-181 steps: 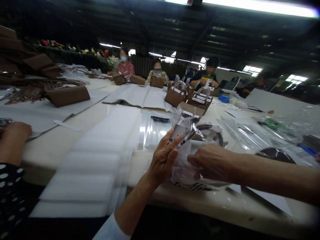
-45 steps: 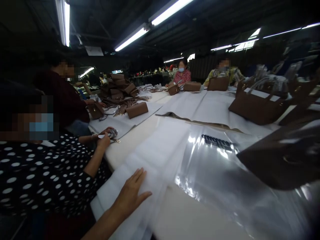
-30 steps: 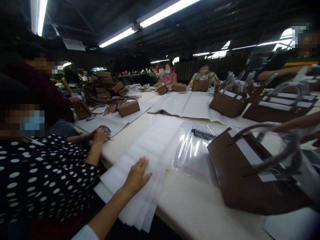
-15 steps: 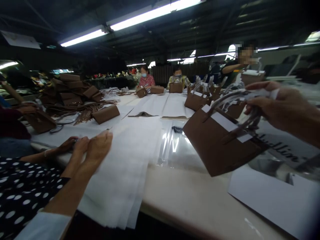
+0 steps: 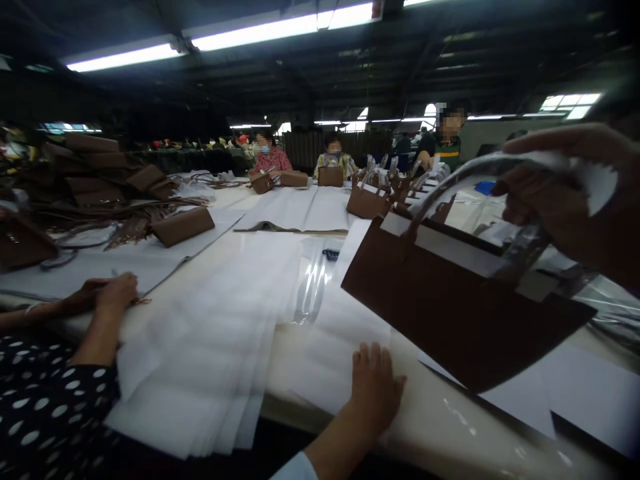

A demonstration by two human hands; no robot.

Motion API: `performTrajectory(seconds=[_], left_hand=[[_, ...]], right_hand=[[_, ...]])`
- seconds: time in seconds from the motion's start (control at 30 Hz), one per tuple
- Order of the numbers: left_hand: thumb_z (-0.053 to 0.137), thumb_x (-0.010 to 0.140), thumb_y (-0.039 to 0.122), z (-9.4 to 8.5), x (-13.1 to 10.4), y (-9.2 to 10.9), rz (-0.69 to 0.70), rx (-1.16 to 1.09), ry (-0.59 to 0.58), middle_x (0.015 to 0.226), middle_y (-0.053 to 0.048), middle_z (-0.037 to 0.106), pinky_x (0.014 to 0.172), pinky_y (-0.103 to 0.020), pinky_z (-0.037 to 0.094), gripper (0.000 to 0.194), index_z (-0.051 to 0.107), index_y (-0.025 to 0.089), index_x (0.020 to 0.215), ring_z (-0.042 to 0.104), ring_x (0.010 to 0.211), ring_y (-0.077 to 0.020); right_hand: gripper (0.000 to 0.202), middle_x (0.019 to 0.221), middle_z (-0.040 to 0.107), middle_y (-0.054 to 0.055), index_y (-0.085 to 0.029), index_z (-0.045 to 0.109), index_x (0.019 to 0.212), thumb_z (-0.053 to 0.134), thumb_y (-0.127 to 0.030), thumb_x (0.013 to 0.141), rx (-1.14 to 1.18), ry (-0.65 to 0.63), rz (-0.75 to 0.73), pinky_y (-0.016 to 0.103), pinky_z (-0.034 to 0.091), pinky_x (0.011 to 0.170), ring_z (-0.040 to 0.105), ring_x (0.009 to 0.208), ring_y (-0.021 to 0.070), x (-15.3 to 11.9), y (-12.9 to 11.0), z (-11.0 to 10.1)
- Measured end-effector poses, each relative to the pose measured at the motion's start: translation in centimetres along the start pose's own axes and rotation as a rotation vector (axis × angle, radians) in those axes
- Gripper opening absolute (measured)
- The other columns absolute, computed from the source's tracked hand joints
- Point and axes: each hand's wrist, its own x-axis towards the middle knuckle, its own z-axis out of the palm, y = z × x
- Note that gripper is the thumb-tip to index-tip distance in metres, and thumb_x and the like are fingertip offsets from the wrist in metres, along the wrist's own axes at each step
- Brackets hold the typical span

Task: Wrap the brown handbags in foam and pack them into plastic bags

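A brown handbag point(image 5: 460, 307) hangs tilted at the right, with clear plastic wrap on its handles and white strips along its top edge. My right hand point(image 5: 575, 180) is closed around the wrapped handles. Low in the middle, my left hand point(image 5: 373, 383) lies with fingers stretched out over a thin white sheet point(image 5: 330, 363) on the table. Left of it is a fanned stack of white sheets point(image 5: 200, 347). The bag covers part of the single sheet's far end.
A co-worker's hands point(image 5: 117, 290) work at the left, beside a pile of brown bags point(image 5: 95, 173). Clear plastic point(image 5: 310, 287) and a small black item point(image 5: 330, 255) lie mid-table. Several bags point(image 5: 370, 200) stand farther back; white boards point(image 5: 575, 387) lie at right. Other people sit opposite.
My left hand has moved right from the fanned stack, and a single white sheet now lies under it and the bag. The bag in my right hand is turned more level. The view has swung right.
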Motion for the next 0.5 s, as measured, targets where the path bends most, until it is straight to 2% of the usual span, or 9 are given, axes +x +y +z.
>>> performTrajectory(seconds=[0.1,0.23,0.37,0.5], left_hand=[[0.045,0.082,0.044,0.6,-4.2,-1.3,0.124,-0.054,0.047,0.132,-0.009,0.045,0.100,-0.049,0.032,0.045,0.049,0.020,0.120,0.039,0.121,-0.0278],[0.051,0.078,0.042,-0.1,-8.6,-5.0,0.240,-0.048,0.181,0.124,-0.009,0.053,0.099,-0.051,0.032,0.043,0.053,0.020,0.114,0.043,0.117,-0.0290],[0.043,0.084,0.024,0.4,-10.0,-7.1,0.210,0.006,0.244,0.113,-0.005,0.060,0.096,-0.043,0.036,0.030,0.056,0.024,0.110,0.050,0.110,-0.0229],[0.039,0.084,0.018,0.5,-9.8,-6.8,0.172,-0.004,0.248,0.113,-0.004,0.059,0.095,-0.042,0.036,0.032,0.056,0.025,0.109,0.049,0.110,-0.0216]], right_hand=[[0.030,0.071,0.060,0.003,-0.021,0.056,0.109,0.055,-0.032,0.082,0.155,-0.079,-0.022,0.020,0.041,0.045,0.053,0.051,0.0066,-2.0,-0.8,2.2],[0.026,0.075,0.060,0.001,-0.019,0.056,0.107,0.054,-0.024,0.081,0.323,-0.202,-0.132,0.019,0.039,0.047,0.047,0.051,0.0056,-3.4,-1.7,5.1],[0.025,0.081,0.059,0.001,-0.017,0.056,0.106,0.052,-0.019,0.082,0.369,-0.245,-0.221,0.021,0.042,0.060,0.050,0.062,0.0075,-4.5,-3.0,8.0],[0.031,0.088,0.058,0.004,-0.018,0.053,0.110,0.049,-0.012,0.080,0.381,-0.333,-0.358,0.024,0.045,0.067,0.055,0.075,0.0125,-6.2,-3.4,10.9]])
